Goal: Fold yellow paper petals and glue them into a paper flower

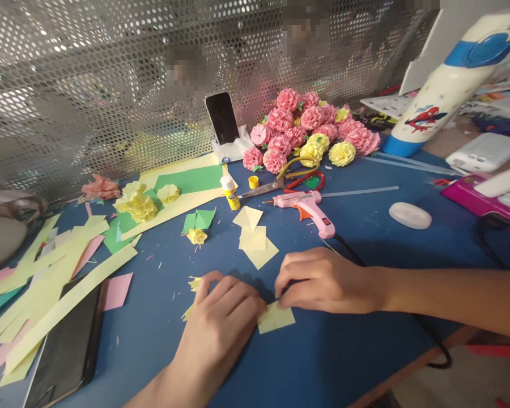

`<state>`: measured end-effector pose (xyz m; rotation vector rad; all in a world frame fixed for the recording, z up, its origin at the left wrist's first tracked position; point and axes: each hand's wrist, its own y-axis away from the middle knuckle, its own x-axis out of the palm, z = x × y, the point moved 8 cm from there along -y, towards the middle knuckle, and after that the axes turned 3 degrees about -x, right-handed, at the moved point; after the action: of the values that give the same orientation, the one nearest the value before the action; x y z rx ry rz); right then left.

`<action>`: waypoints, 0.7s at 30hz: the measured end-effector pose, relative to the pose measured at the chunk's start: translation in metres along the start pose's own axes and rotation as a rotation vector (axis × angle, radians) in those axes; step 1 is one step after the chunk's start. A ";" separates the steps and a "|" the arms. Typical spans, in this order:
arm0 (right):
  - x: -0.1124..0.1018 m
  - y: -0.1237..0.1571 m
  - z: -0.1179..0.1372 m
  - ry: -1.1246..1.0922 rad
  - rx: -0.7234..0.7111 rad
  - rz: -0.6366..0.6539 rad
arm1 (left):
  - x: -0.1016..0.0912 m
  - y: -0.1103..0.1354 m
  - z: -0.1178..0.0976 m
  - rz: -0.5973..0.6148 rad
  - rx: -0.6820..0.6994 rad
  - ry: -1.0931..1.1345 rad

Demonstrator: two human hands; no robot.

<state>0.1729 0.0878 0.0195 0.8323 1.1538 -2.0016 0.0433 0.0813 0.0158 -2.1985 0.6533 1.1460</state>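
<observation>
A small folded piece of pale yellow paper (277,318) lies on the blue tabletop between my hands. My left hand (225,317) is closed over its left edge, the fingertips partly hidden. From the right, my right hand (321,280) pinches its top edge, thumb and fingers together. Pale yellow paper squares (259,253) overlap just beyond. Scraps of cut yellow paper (194,284) show beside my left hand. A small yellow paper flower (196,236) touches green paper (199,220) farther back.
A pink glue gun (308,207), scissors (268,187) and a glue bottle (230,192) lie or stand beyond my hands. Paper flowers (295,136) are heaped behind. Paper strips (72,306) cover a dark tablet-like object (66,345) at left. A bottle (446,93) and white mouse-shaped object (410,215) occupy the right.
</observation>
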 end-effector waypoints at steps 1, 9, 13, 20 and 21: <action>0.000 0.001 0.002 0.040 -0.041 0.012 | -0.002 0.003 -0.005 -0.036 0.071 -0.035; 0.006 0.001 0.016 0.202 -0.248 0.085 | -0.007 0.025 -0.020 -0.156 0.336 -0.252; 0.006 0.001 0.017 0.178 -0.248 0.083 | -0.006 0.031 -0.019 -0.155 0.358 -0.267; 0.004 0.000 0.016 0.132 -0.229 0.097 | -0.002 0.032 -0.017 -0.102 0.287 -0.261; 0.004 -0.001 0.016 0.128 -0.227 0.096 | -0.001 0.031 -0.016 -0.091 0.279 -0.255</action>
<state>0.1673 0.0727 0.0236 0.8904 1.3584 -1.7216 0.0314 0.0480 0.0163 -1.7951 0.5597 1.1844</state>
